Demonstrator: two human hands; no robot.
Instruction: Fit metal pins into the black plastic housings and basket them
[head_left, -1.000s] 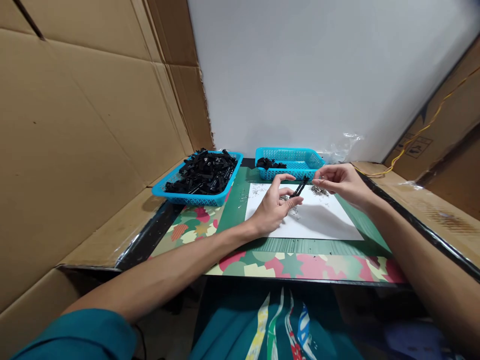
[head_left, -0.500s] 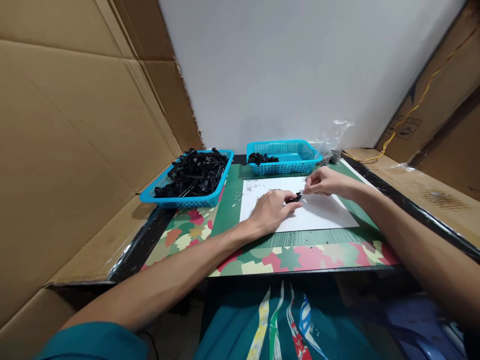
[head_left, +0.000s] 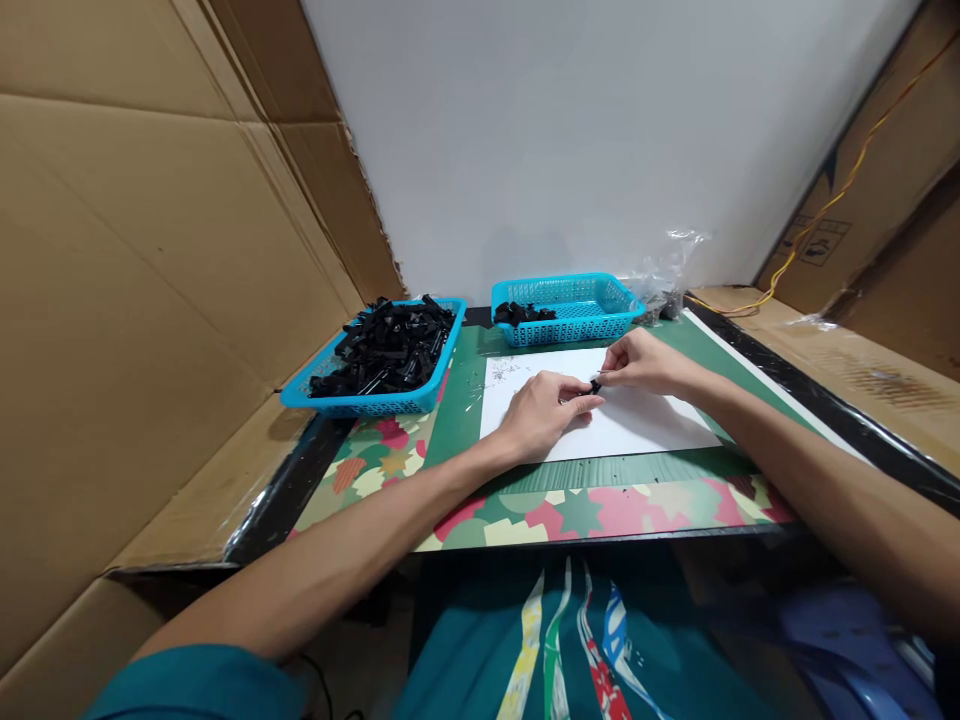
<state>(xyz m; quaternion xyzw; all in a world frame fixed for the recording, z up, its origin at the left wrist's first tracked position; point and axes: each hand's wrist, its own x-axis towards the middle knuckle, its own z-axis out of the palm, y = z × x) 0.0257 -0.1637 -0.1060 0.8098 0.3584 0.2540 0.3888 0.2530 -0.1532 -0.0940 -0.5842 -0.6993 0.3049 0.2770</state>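
Over a white sheet of paper [head_left: 660,425], my left hand [head_left: 546,408] pinches a small black plastic part [head_left: 595,387] between thumb and fingers. Most of that part is covered by the fingers. My right hand [head_left: 637,362] comes in from the right with thumb and fingertips pinched together, right at the part's exposed end. Whatever is in its fingertips is too small to name. Tiny pins or bits [head_left: 501,371] lie scattered on the paper's upper left, beyond my left hand.
On the left, a blue basket [head_left: 367,404] is heaped with black plastic parts. Behind the paper, a second blue basket [head_left: 577,332] holds a few black parts at its left end. Beside it stands a clear plastic bag [head_left: 664,290]. Cardboard walls [head_left: 150,250] rise on both sides.
My right hand has moved left and slightly down, so its fingertips now meet the black part. My left hand keeps its hold, almost in place.
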